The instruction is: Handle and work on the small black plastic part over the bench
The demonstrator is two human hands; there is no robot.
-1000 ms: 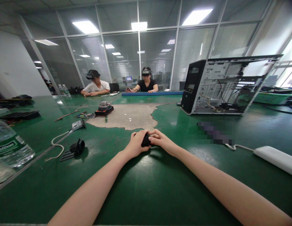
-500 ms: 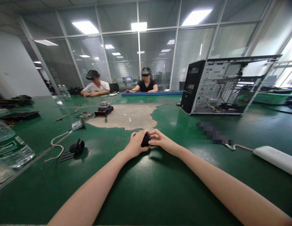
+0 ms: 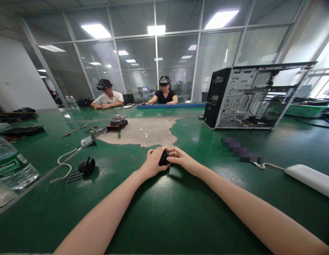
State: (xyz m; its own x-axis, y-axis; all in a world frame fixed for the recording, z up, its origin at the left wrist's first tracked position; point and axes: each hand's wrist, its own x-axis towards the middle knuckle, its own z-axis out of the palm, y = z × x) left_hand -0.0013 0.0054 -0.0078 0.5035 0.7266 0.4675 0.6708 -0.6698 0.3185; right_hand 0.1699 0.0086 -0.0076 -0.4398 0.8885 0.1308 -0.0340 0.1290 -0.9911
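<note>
A small black part (image 3: 163,158) is between my two hands, over the green table (image 3: 164,212). My left hand (image 3: 154,162) is wrapped round its left side. The fingertips of my right hand (image 3: 179,157) pinch it from the right. Much of the part is hidden by my fingers, so its shape is hard to tell. Left of my hands lies another black plastic piece (image 3: 86,166) with a round end and flat prongs.
An open computer case (image 3: 244,99) stands back right. A white power strip (image 3: 310,180) and a blurred dark object (image 3: 241,150) lie right. A water bottle (image 3: 13,163) stands left; a heat sink with fan (image 3: 117,122) sits further back. Two people sit opposite.
The fingers of my right hand have shifted slightly against the black part. Everything else looks the same.
</note>
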